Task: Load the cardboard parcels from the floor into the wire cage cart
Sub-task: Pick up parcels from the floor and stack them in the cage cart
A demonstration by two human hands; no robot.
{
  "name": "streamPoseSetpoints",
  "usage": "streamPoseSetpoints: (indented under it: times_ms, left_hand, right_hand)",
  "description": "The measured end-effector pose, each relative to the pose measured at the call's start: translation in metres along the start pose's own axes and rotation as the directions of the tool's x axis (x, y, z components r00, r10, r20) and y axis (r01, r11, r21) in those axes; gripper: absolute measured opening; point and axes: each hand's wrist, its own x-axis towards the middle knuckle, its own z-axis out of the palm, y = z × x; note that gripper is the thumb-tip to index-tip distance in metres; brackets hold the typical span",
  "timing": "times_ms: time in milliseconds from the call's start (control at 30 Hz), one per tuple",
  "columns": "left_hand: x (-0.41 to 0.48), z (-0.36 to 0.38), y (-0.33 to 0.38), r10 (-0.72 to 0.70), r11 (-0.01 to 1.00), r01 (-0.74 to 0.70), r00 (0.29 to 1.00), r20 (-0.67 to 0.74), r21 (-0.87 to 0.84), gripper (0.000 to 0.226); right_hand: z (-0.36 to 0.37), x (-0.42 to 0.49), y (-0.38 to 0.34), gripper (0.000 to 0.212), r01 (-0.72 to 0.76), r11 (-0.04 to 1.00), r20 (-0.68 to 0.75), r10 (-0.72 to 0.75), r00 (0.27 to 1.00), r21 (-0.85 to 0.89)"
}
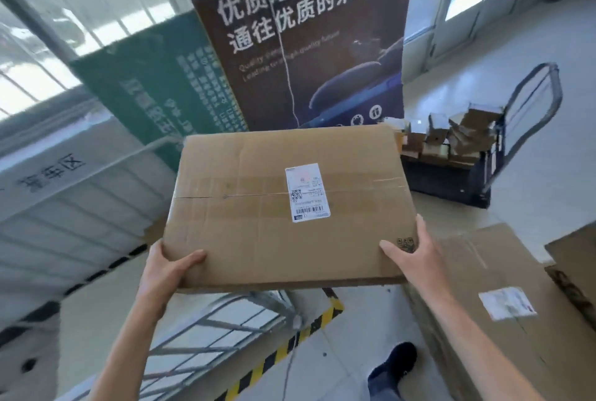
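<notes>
I hold a wide, flat cardboard parcel [258, 207] in the air with both hands; a white shipping label sits on its taped top. My left hand [167, 266] grips the near left corner, thumb on top. My right hand [411, 253] grips the near right corner. Below the parcel, grey metal bars of the wire cage cart [222, 333] show at lower centre. Another large cardboard parcel [490, 310] with a white label lies on the floor to the right.
A tall dark printed carton [306, 45] and a green board [154, 84] stand behind the held parcel. A flat trolley [529, 116] with several small boxes is at the back right. Yellow-black floor tape [290, 349] runs beside the cage. My shoe [396, 365] is at the bottom.
</notes>
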Motion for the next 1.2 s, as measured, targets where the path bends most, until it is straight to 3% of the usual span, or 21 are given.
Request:
streamPoseSetpoints:
  times_ms: [133, 367, 633, 800, 933, 1067, 1200]
  left_hand:
    - [-0.008, -0.108, -0.060, -0.054, 0.996, 0.046, 0.995, -0.089, -0.082, 0.070]
    - [-0.025, -0.256, -0.156, -0.229, 0.963, 0.190, 0.951, -0.207, -0.193, 0.072]
    - [-0.001, -0.346, -0.225, -0.375, 0.916, 0.311, 0.887, -0.271, -0.252, 0.080]
    - [0.070, -0.376, -0.245, -0.405, 0.908, 0.343, 0.866, -0.292, -0.240, 0.059]
    - [0.148, -0.379, -0.271, -0.461, 0.885, 0.420, 0.849, -0.258, -0.202, 0.055]
    - [0.221, -0.361, -0.317, -0.559, 0.828, 0.533, 0.811, -0.176, -0.174, 0.061]
    - [0.258, -0.315, -0.378, -0.656, 0.754, 0.647, 0.748, -0.099, -0.114, 0.036]
  right_hand:
    - [0.084, -0.048, -0.056, 0.103, 0.116, 0.991, 0.059, -0.113, 0.992, -0.060]
    - [0.216, -0.126, -0.125, 0.096, 0.237, 0.964, 0.209, -0.209, 0.955, -0.119]
    - [0.333, -0.140, -0.195, 0.084, 0.339, 0.928, 0.349, -0.269, 0.897, -0.157]
    - [0.420, -0.103, -0.235, 0.074, 0.358, 0.918, 0.421, -0.261, 0.869, -0.170]
    - [0.500, -0.056, -0.241, 0.081, 0.312, 0.921, 0.478, -0.171, 0.861, -0.233]
    - [0.569, -0.020, -0.213, 0.092, 0.195, 0.916, 0.506, 0.010, 0.862, -0.350]
    - [0.615, 0.010, -0.164, 0.090, 0.036, 0.888, 0.472, 0.208, 0.857, -0.458]
